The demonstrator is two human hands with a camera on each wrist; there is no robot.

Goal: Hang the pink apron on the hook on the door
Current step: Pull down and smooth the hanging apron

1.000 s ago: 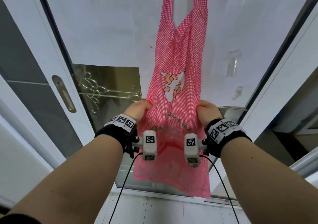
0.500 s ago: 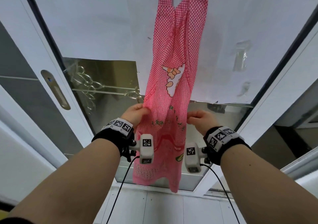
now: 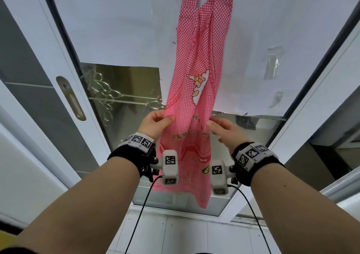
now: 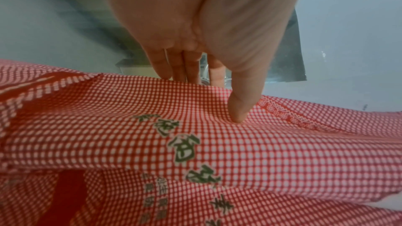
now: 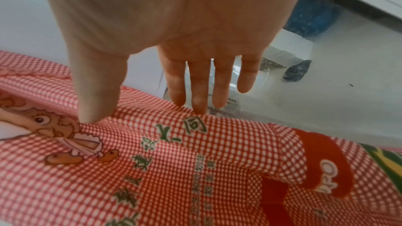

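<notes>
Risk now lies at the top of the pink apron (image 3: pixel 196 90): its straps run out of the upper edge of the head view, so the hook itself cannot be seen, and any downward tug on the cloth could slip the loop off it. The left hand (image 3: pixel 153 124) is the likelier cause, since it pinches the apron's left edge, thumb pressed on the front of the checked fabric and fingers (image 4: pixel 174 68) tucked behind. The right hand (image 3: pixel 224 130) has its fingers (image 5: pixel 195 90) straight and spread, the tips only brushing the right edge, grasping nothing. A lopsided pull from one side might also leave the bunched, folded cloth hanging twisted.

Behind the apron stands the door (image 3: pixel 120 31), its upper panel covered in white sheeting and, at centre left of the frame, a bare glass pane (image 3: pixel 124 90) with ornate metal scrollwork. An oval recessed handle (image 3: pixel 71 98) sits in the white frame at left. Pale floor tiles (image 3: pixel 175 232) fill the bottom centre.
</notes>
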